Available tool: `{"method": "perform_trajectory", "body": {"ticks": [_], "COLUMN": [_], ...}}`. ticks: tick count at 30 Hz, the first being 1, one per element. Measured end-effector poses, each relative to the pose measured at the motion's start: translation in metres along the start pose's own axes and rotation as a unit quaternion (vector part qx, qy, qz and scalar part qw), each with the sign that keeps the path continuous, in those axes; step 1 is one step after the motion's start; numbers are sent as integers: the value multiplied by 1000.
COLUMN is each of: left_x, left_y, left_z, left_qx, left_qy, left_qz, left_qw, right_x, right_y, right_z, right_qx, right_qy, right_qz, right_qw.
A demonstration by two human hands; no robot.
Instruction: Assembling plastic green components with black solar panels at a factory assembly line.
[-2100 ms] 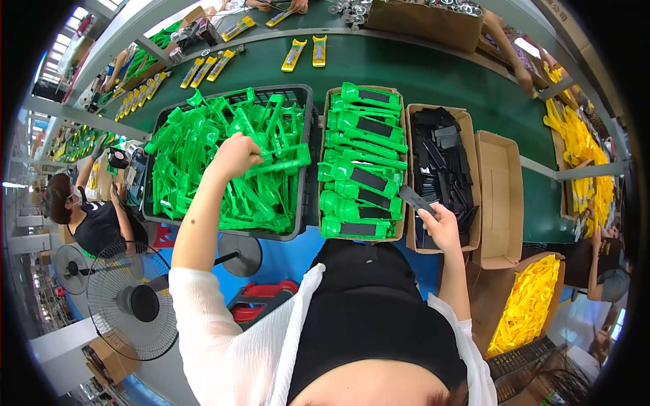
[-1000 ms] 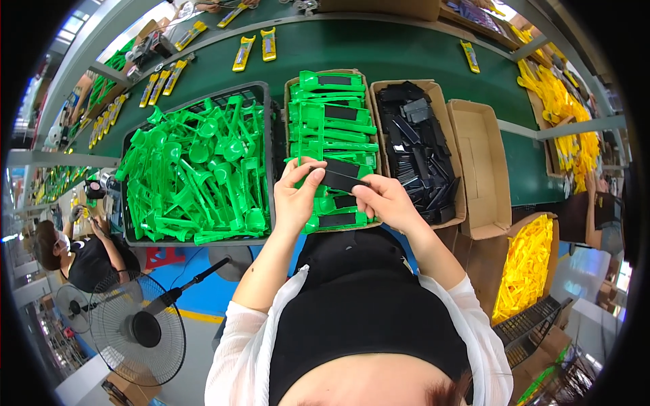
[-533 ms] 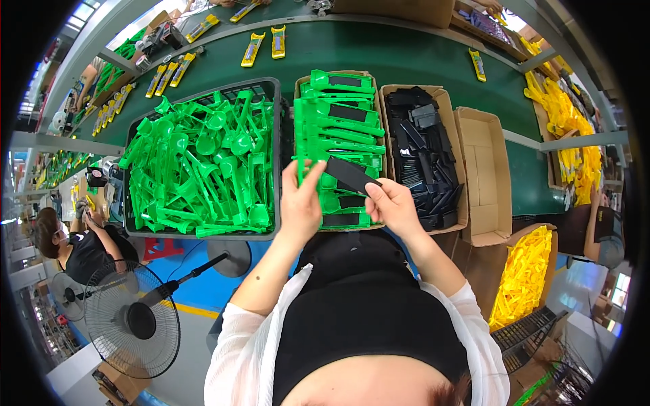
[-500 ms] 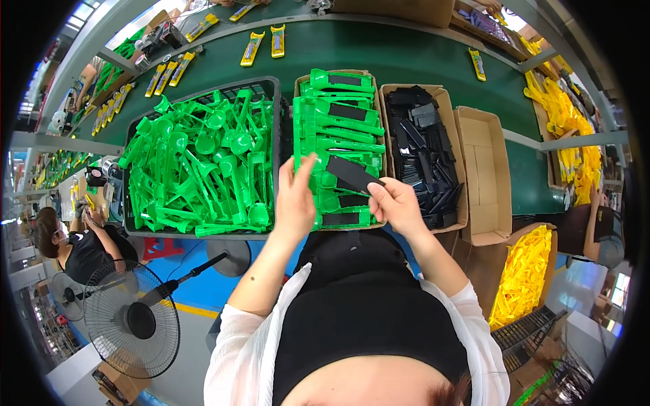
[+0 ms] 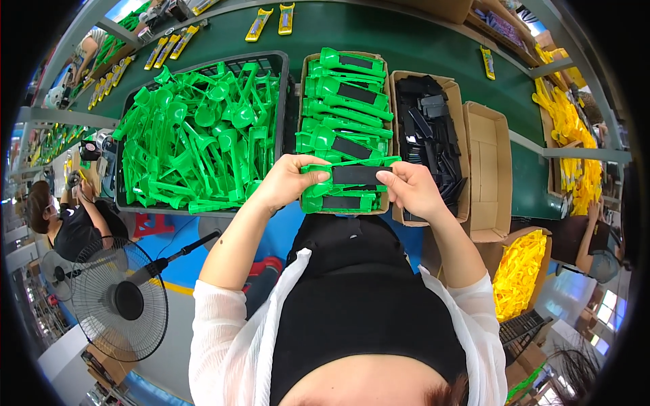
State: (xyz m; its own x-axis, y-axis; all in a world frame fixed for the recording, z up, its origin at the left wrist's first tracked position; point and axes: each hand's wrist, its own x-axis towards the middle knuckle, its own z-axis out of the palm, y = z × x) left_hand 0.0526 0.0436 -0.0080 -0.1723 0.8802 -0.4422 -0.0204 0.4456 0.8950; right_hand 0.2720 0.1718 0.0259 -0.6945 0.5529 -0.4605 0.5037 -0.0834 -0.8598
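My left hand (image 5: 290, 181) pinches the round left end of a green plastic part (image 5: 369, 161) between thumb and fingers. A flat black rectangular plate (image 5: 353, 176) lies along that part, its right end gripped by my right hand (image 5: 414, 188). I cannot tell whether the plate is seated in it. Both are held over the near end of a narrow cardboard box (image 5: 388, 88) of similar green parts, several with black plates on them. Right of it, a cardboard box (image 5: 463, 145) holds loose black plates (image 5: 428, 115).
At left stands a black crate (image 5: 284, 81) heaped with green parts (image 5: 196, 135). Another cardboard box (image 5: 489, 155) stands right of the black plates. Yellow packages (image 5: 286, 19) lie on the green bench (image 5: 379, 37). A fan (image 5: 125, 301) and another person (image 5: 71, 230) are at left.
My left hand, earlier apart and without a part, now grips a green part. My right hand has brought the black plate level against it. The view has shifted slightly.
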Motion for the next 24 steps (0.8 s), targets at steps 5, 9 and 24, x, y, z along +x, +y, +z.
{"method": "perform_trajectory", "body": {"ticks": [5,9,24], "left_x": [0,-2,7], "left_y": [-5,-1,-8], "left_z": [-1,2,22], "left_qx": [-4,-72,134], "left_qy": [-19,-28,32], "left_qz": [-10,-41,81], "left_qw": [1000,996,987], "right_x": [-3,0,13], "right_y": [-1,-4,18], "right_z": [4,11,6], "right_qx": [-109,-133,-83], "right_qy": [45,60,76], "right_qz": [8,15,66], "right_qw": [993,989,991]}}
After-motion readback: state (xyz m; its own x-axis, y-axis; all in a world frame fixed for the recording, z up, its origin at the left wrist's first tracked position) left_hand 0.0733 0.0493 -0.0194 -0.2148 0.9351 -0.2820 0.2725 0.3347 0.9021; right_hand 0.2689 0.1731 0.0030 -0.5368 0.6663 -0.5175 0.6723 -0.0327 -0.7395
